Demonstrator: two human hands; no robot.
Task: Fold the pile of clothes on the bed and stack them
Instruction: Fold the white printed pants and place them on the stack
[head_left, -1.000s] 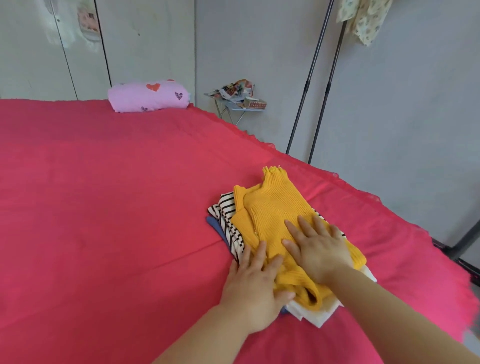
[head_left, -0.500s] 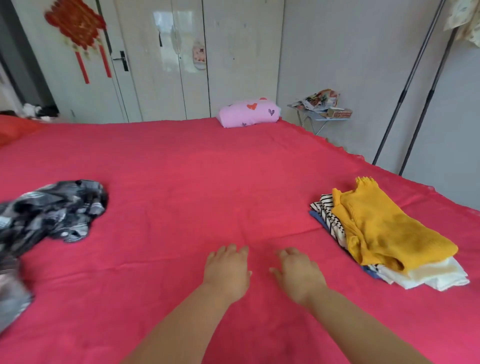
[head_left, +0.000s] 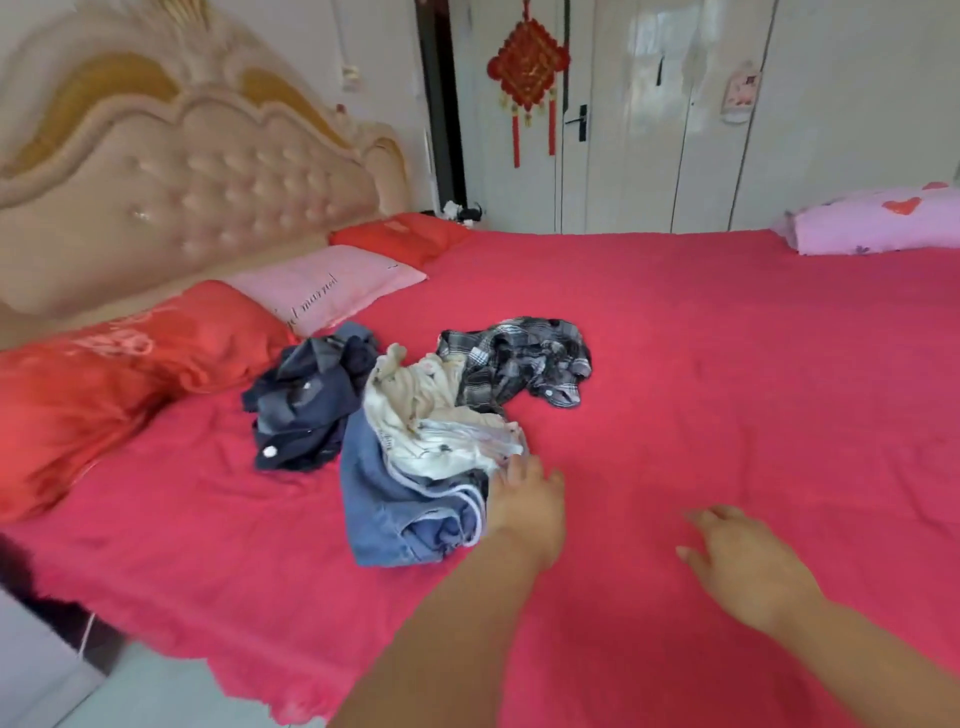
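A loose pile of unfolded clothes lies on the red bed (head_left: 727, 374). It holds a dark navy garment (head_left: 306, 405), a cream printed garment (head_left: 441, 421), a grey plaid shirt (head_left: 519, 358) and a blue denim piece (head_left: 400, 504). My left hand (head_left: 524, 499) reaches the pile's near right edge, fingers touching the cream and denim cloth; whether it grips is unclear. My right hand (head_left: 743, 561) hovers over bare bedsheet to the right, fingers relaxed and holding nothing. The folded stack is out of view.
Red pillows (head_left: 104, 384) and a pink pillow (head_left: 322, 286) lie against the padded headboard (head_left: 182, 197) at the left. A lilac heart pillow (head_left: 878, 223) sits at the far right. White wardrobe doors (head_left: 649, 130) stand behind. The bed's near edge drops to the floor (head_left: 130, 691).
My view swung left from the folded stack to the unfolded pile. Both hands left the yellow sweater, and my left hand now touches the pile.
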